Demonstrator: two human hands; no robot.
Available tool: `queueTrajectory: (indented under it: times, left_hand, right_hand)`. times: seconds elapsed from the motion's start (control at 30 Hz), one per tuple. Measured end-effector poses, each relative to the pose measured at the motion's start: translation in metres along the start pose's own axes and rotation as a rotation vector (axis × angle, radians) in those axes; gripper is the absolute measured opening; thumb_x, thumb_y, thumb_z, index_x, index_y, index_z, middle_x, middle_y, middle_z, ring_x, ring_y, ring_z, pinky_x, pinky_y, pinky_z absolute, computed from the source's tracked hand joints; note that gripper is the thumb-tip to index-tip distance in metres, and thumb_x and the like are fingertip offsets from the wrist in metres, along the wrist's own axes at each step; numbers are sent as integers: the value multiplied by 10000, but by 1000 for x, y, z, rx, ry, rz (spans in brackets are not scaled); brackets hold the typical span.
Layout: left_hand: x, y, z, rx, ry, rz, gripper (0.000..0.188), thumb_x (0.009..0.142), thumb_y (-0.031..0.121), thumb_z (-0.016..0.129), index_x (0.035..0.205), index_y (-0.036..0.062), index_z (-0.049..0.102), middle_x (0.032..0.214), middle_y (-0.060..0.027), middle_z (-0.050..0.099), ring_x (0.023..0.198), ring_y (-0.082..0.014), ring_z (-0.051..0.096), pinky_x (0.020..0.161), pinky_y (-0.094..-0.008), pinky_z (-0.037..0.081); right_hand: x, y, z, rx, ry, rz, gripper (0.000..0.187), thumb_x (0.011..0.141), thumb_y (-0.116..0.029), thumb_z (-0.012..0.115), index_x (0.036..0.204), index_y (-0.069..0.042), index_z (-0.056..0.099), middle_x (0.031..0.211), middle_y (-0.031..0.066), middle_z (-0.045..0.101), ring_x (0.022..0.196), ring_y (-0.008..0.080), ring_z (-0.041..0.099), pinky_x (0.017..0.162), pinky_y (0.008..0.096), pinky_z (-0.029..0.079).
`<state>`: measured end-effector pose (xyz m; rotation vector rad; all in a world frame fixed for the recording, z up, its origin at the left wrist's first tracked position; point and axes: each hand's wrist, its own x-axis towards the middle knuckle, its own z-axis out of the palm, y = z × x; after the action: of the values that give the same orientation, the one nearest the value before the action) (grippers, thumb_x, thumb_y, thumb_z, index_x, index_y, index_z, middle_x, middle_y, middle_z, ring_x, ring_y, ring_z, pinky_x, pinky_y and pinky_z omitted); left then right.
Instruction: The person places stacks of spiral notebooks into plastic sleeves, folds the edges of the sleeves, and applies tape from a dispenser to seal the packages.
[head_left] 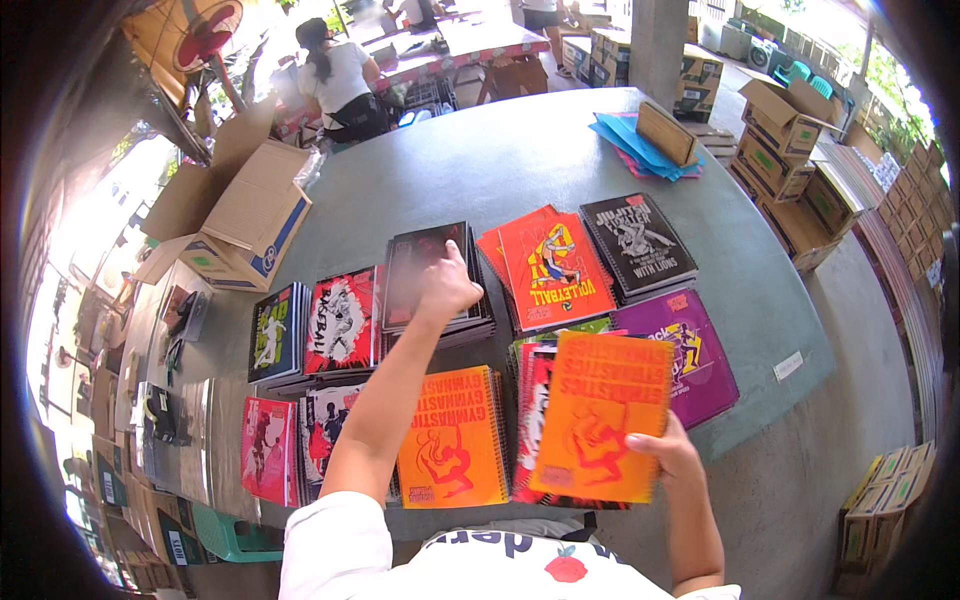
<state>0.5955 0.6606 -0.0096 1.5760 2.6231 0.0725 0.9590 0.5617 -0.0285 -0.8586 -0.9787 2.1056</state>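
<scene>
The right hand [665, 452] grips an orange notebook [600, 385] by its edge at three o'clock, thumb pressed on the cover with its red gymnast. Reading the clock from that notebook, with twelve straight away from the worker, I see it tilted over a red notebook pile [529, 425], partly hiding it.

At ten o'clock the left hand [452, 285] reaches over a dark notebook stack [408, 285], index finger stretched out; it clasps nothing that I can see, and I can't tell how firmly it touches the cover.

Just beside the red pile, at nine, sits another orange notebook stack [450, 440]. Farther that way lie a pink notebook [268, 445] and, nearer ten, a red notebook with a white splash [343, 325].

A purple notebook [690, 350] lies at two. Toward twelve, an orange-red notebook [560, 265] sits beside a black notebook [640, 240] bearing grey figures. Beyond them, also near twelve, blue sheets [622, 140] rest on the grey-green table [400, 200].

An open cardboard box [245, 235] gapes at ten, well apart; past the table, toward eleven, there's a person in a white top [340, 85].
</scene>
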Motion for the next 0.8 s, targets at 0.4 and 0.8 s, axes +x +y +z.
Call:
queueTrajectory:
  times: [0.4, 0.8]
  left_hand:
    - [-195, 70, 38, -471, -9, 1556, 475, 693, 2, 583, 1160, 80, 543, 1274, -137, 464, 1211, -300, 426, 1006, -443, 350]
    - [-216, 45, -4, -679, 87, 950, 162, 789, 40, 580, 940, -16, 591, 845, -128, 653, 770, -240, 651, 661, -325, 526]
  right_hand:
    - [-81, 12, -15, 432, 331, -11, 612, 770, -396, 653, 1173, 22, 461, 1035, 122, 596, 866, 219, 615, 771, 364, 504]
    - [-140, -8, -45, 168, 628, -349, 460, 684, -102, 601, 1119, 2, 493, 932, 101, 600, 751, 210, 629, 667, 333, 547]
